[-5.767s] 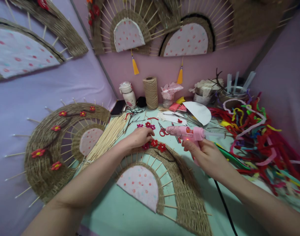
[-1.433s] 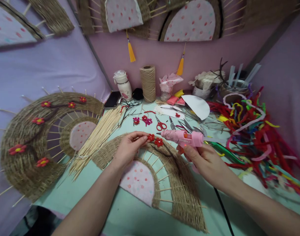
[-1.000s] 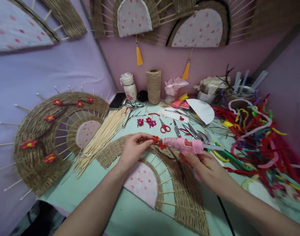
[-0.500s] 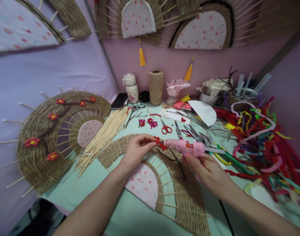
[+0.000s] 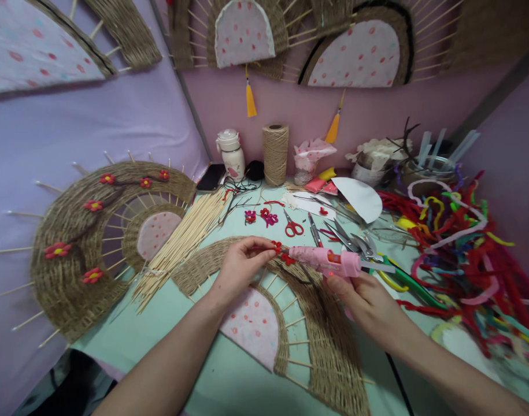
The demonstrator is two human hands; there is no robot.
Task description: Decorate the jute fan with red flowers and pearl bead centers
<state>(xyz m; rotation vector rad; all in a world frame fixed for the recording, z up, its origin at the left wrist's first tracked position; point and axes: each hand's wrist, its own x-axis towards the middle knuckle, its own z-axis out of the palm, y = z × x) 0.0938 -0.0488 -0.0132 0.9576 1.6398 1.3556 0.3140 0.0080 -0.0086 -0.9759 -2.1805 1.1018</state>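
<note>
Between the pinched fingertips of my left hand (image 5: pixel 247 266) is a small red flower (image 5: pixel 276 247). My right hand (image 5: pixel 363 300) grips a pink glue gun (image 5: pixel 325 260), its nozzle pointing left at the flower, close to or touching it; I cannot tell which. A clear glue stick (image 5: pixel 379 266) juts from the gun's back end. Below both hands lies a woven twine fan (image 5: pixel 333 352) with a dotted half-round cloth centre (image 5: pixel 253 326). Another red flower (image 5: pixel 287 259) shows just under the nozzle, above the fan's weave.
A bundle of thin sticks (image 5: pixel 181 248) and a flowered woven fan (image 5: pixel 73 242) lie left. Behind my hands are red scissors (image 5: pixel 293 227), purple-red flowers (image 5: pixel 268 217), a twine spool (image 5: pixel 275 156) and a white bottle (image 5: pixel 230 153). Green-handled pliers (image 5: pixel 414 283) and tangled pipe cleaners (image 5: pixel 463 248) lie right.
</note>
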